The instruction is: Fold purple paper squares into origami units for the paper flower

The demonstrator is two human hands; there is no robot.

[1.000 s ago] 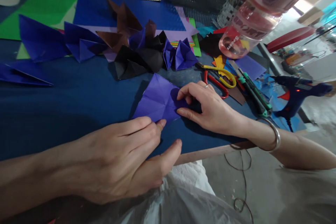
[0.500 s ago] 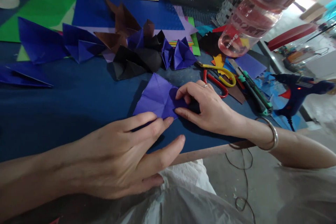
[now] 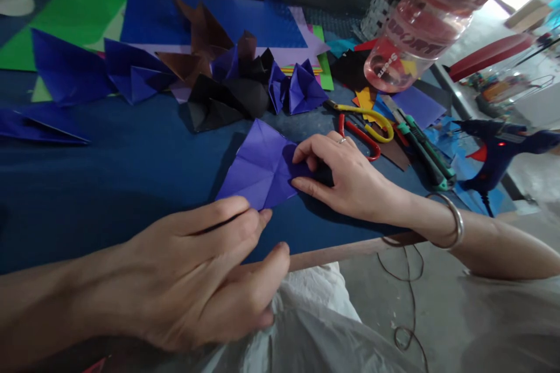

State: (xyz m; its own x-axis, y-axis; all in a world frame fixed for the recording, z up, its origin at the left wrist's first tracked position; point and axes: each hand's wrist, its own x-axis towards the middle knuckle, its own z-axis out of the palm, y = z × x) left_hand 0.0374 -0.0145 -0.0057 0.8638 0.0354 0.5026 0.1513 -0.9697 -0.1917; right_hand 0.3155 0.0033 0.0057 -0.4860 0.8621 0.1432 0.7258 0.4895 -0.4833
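Observation:
A creased purple sheet of paper [image 3: 258, 166] lies on the blue tabletop [image 3: 131, 175], with fold lines meeting near its middle. My right hand [image 3: 350, 178] pinches its right corner between bent fingers and thumb, and that corner is partly hidden. Along the paper's lower left edge rest the fingertips of my left hand [image 3: 196, 268]; the fingers are stretched out and the thumb stands apart, below the paper. Just behind the sheet sit folded black paper pieces [image 3: 227, 102] and a small folded purple piece [image 3: 304, 90].
Red-and-yellow-handled scissors [image 3: 367, 125], a green utility knife [image 3: 426, 151] and a glue gun [image 3: 499, 154] with a lit red light lie on the right. Behind them stands a pink water bottle [image 3: 420, 35]. Larger folded blue pieces [image 3: 70, 70] and green paper [image 3: 65, 17] are at the left.
My left hand has slid down and left, uncovering more of the paper's lower edge, and its thumb has moved the same way. My right hand stays at the right corner.

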